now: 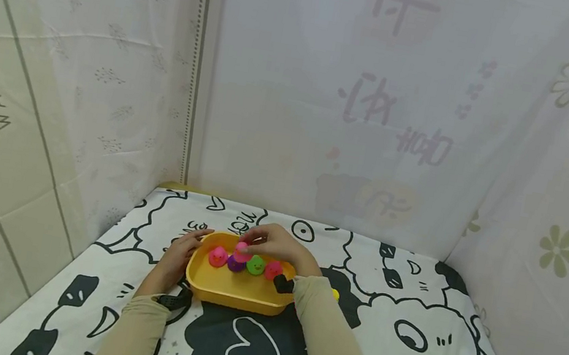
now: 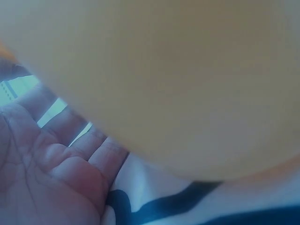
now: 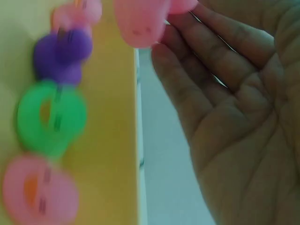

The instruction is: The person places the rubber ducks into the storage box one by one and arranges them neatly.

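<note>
A yellow tray [image 1: 237, 300] lies on the patterned cloth. In it, pink [image 1: 218, 256], purple [image 1: 235, 263], green [image 1: 256, 265] and another pink [image 1: 273, 270] toy ducks form a row. Over the purple duck, my right hand [image 1: 281, 246] pinches a further pink toy [image 1: 242, 251] in its fingertips; the right wrist view shows this toy [image 3: 143, 21] from below, partly cut off. My left hand [image 1: 181, 257] rests along the tray's left side, fingers extended towards its far corner. In the left wrist view, the tray's blurred wall [image 2: 178, 93] covers part of those fingers.
A black-and-white cartoon cloth [image 1: 436, 350] covers the table. Just right of my right forearm, a small yellow thing [image 1: 335, 294] shows partly. Printed curtains [image 1: 295, 111] hang behind the table and at both sides.
</note>
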Demonstrator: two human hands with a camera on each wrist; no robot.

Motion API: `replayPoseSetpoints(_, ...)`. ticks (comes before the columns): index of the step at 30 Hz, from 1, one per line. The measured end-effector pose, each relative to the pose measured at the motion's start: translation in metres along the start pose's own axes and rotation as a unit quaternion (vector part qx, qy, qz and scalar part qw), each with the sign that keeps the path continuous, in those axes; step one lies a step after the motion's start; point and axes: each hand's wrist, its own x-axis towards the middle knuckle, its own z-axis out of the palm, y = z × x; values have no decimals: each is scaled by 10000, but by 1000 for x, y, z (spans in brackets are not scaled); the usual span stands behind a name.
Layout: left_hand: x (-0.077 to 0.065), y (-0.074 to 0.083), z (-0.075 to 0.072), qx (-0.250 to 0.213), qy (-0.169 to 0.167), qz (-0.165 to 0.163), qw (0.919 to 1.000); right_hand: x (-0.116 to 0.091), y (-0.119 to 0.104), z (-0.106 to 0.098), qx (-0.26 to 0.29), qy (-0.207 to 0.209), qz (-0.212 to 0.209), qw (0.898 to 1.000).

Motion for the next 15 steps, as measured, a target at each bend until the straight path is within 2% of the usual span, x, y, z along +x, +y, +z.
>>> replayPoseSetpoints(7, 2, 2, 2, 48, -140, 100, 9998, 30, -22, 22, -172, -1033, 104, 9944)
replayPoseSetpoints(11, 2, 0, 0, 53, -78, 118, 9999, 39, -23, 33, -244, -1365, 191, 9902)
replayPoseSetpoints(15, 2, -3, -4, 21, -3, 96, 10000, 45, -19, 44, -248, -1475, 258, 9884)
